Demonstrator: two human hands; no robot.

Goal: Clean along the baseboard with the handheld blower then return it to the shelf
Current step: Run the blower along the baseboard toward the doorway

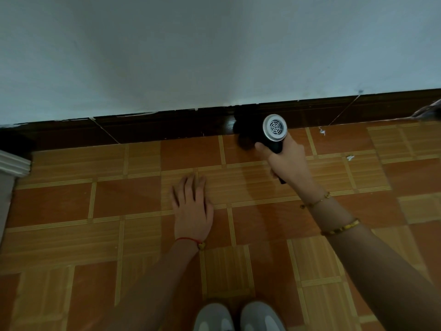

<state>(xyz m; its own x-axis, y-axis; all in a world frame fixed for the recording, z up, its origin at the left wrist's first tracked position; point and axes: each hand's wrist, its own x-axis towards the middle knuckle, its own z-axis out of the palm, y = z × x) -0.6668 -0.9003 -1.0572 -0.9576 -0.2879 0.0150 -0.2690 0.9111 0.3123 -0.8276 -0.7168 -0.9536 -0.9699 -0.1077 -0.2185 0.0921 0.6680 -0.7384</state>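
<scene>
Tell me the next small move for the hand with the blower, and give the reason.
Probably slide the blower sideways along the baseboard, nozzle kept low. The right hand grips its handle with the nozzle at the seam where baseboard meets tiled floor, and long stretches run on either side. The left hand rests flat on the tiles, bracing.

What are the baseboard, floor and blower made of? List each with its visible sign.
Baseboard: dark, glossy, probably varnished wood or tile; it shows a highlight.
Floor: likely glazed ceramic tile, wood-look pattern, slight sheen.
Blower: seemingly matte black plastic, with silvery grille ring, metal or painted plastic.
</scene>
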